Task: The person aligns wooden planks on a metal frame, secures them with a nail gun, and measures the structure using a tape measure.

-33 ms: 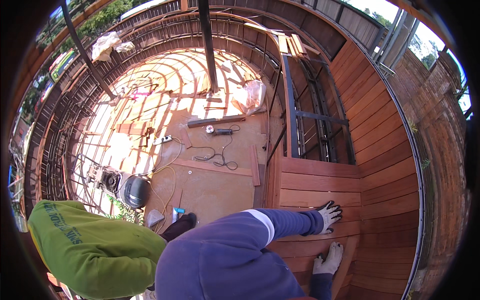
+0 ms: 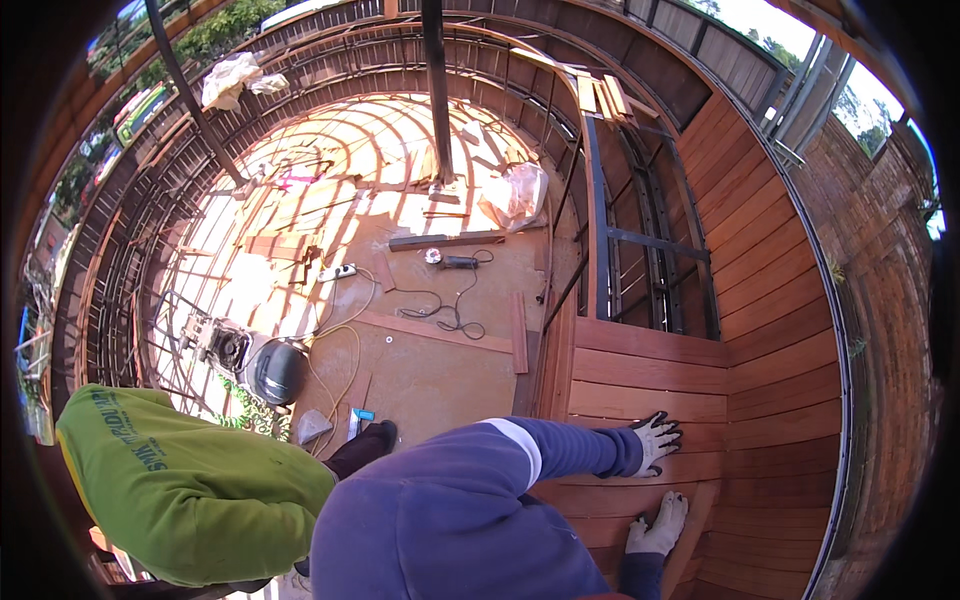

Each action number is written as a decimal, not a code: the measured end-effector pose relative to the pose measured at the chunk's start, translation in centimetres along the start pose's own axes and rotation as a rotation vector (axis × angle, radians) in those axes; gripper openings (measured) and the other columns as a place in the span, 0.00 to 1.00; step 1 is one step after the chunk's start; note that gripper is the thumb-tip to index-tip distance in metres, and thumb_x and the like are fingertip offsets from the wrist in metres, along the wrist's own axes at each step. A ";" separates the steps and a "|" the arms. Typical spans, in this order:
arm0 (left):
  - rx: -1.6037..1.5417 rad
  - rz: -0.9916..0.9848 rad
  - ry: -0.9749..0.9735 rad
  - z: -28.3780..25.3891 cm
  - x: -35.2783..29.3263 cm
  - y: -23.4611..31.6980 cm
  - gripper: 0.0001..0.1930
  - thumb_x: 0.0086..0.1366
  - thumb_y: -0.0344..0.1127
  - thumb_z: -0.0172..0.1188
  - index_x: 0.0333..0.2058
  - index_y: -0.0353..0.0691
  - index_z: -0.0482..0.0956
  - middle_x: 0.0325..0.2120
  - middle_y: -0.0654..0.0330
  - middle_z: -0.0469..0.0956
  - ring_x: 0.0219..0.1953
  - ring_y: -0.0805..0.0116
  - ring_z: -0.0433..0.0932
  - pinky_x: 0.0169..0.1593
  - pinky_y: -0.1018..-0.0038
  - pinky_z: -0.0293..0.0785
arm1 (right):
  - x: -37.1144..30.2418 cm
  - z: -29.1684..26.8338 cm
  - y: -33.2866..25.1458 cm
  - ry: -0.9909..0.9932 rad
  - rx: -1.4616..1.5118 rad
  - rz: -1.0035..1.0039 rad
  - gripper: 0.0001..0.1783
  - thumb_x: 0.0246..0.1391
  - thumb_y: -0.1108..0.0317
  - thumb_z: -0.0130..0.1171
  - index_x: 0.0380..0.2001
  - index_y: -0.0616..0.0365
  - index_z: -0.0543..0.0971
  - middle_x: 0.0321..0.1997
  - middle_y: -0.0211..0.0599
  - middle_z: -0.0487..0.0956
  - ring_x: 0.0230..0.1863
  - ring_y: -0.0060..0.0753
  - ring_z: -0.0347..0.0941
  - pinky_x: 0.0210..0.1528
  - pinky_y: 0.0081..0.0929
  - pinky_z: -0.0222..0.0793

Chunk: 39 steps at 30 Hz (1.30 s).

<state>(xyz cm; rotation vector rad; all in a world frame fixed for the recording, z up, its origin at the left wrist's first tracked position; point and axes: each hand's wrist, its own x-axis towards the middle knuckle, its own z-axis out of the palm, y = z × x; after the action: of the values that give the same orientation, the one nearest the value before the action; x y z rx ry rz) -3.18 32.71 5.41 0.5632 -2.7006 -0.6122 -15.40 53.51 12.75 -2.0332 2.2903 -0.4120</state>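
Left gloved hand (image 2: 657, 440) spread flat on wall boards (image 2: 640, 375), holding nothing. Right gloved hand (image 2: 660, 525) open, fingers extended, pressing loose plank (image 2: 690, 530) against wall just below. Co-worker in green shirt (image 2: 170, 490) crouches at left.

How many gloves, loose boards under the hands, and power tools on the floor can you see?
White gloved hands: 2, the left hand and the right hand
Loose wooden board under the right hand: 1
Power tools: 2, angle grinder and circular saw
Total: 5
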 end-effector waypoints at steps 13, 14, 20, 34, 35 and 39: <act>-0.134 -0.058 -0.023 -7.4 -21.4 -6.3 0.36 0.57 0.53 0.63 0.61 0.42 0.73 0.64 0.48 0.68 0.69 0.47 0.61 0.70 0.46 0.53 | 4.2 3.0 -5.1 0.365 -0.116 -0.184 0.33 0.56 0.48 0.57 0.53 0.65 0.75 0.53 0.55 0.75 0.56 0.59 0.70 0.60 0.54 0.64; -0.134 -0.177 -0.031 -8.6 -22.7 -7.7 0.34 0.57 0.54 0.63 0.60 0.43 0.74 0.61 0.49 0.71 0.66 0.49 0.65 0.67 0.48 0.57 | 4.8 3.2 -6.1 0.367 -0.120 -0.179 0.32 0.55 0.49 0.58 0.53 0.65 0.76 0.52 0.55 0.75 0.54 0.59 0.70 0.59 0.54 0.65; -0.041 -0.869 -0.194 -11.8 -38.2 -14.7 0.31 0.63 0.57 0.57 0.59 0.43 0.76 0.52 0.50 0.80 0.56 0.51 0.77 0.60 0.53 0.69 | 9.1 3.9 -9.9 0.352 -0.143 -0.163 0.27 0.49 0.54 0.62 0.47 0.62 0.78 0.44 0.52 0.78 0.47 0.57 0.73 0.51 0.53 0.68; -0.585 -1.490 -0.390 7.9 -63.9 -12.1 0.29 0.62 0.55 0.58 0.55 0.42 0.80 0.53 0.47 0.79 0.57 0.49 0.77 0.60 0.59 0.70 | 25.3 10.2 -9.4 0.229 -0.087 -0.183 0.35 0.50 0.56 0.64 0.61 0.58 0.74 0.61 0.51 0.74 0.63 0.58 0.67 0.65 0.53 0.62; -0.524 -1.598 -0.328 8.8 -63.2 -12.8 0.28 0.61 0.54 0.59 0.54 0.43 0.81 0.54 0.48 0.79 0.58 0.49 0.76 0.61 0.59 0.69 | 26.3 10.9 -9.1 0.157 -0.083 -0.125 0.36 0.49 0.63 0.63 0.63 0.60 0.71 0.64 0.52 0.71 0.68 0.57 0.62 0.69 0.50 0.57; -0.583 -1.706 -0.235 6.7 -59.0 -12.0 0.25 0.63 0.54 0.56 0.53 0.46 0.82 0.51 0.48 0.80 0.56 0.48 0.77 0.59 0.58 0.70 | 28.5 11.2 -9.2 0.054 -0.094 -0.097 0.38 0.49 0.70 0.62 0.66 0.63 0.68 0.68 0.54 0.67 0.71 0.57 0.57 0.73 0.49 0.52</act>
<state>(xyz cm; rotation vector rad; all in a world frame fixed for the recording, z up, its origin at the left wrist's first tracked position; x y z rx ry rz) 49.44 50.93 -18.45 2.5606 -1.3382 -1.7121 -7.86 22.82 7.99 -2.2114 2.2891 -0.3749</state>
